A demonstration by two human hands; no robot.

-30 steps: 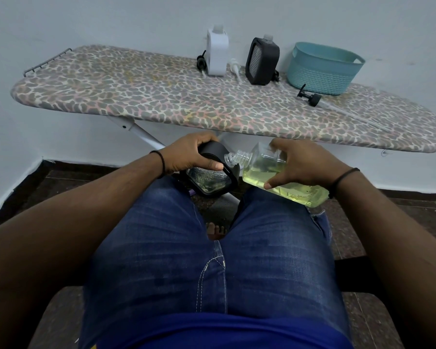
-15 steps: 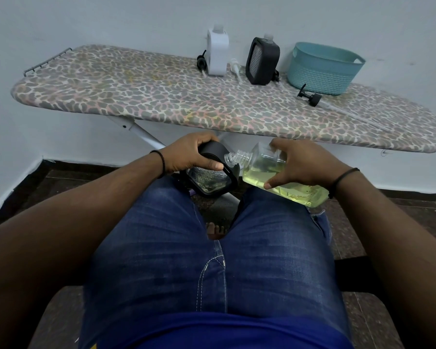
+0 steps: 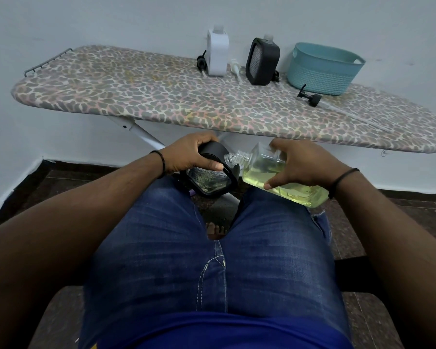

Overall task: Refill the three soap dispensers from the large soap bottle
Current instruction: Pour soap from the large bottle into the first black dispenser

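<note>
My left hand [image 3: 191, 154] grips a black soap dispenser [image 3: 209, 178] with a clear window, held over my knees. My right hand [image 3: 300, 165] holds the large clear soap bottle [image 3: 269, 173], tilted on its side with yellow-green soap inside. The bottle's open threaded neck [image 3: 233, 157] touches the dispenser's top. On the ironing board [image 3: 136, 96] stand a white dispenser [image 3: 217, 55] and a second black dispenser [image 3: 261, 62], both with pumps off.
A teal basket [image 3: 322, 69] sits at the board's back right. Loose pump heads lie on the board: a black one [image 3: 310, 96] by the basket, another black one [image 3: 202, 61] and a white one [image 3: 235, 68] near the dispensers. The wall is close behind.
</note>
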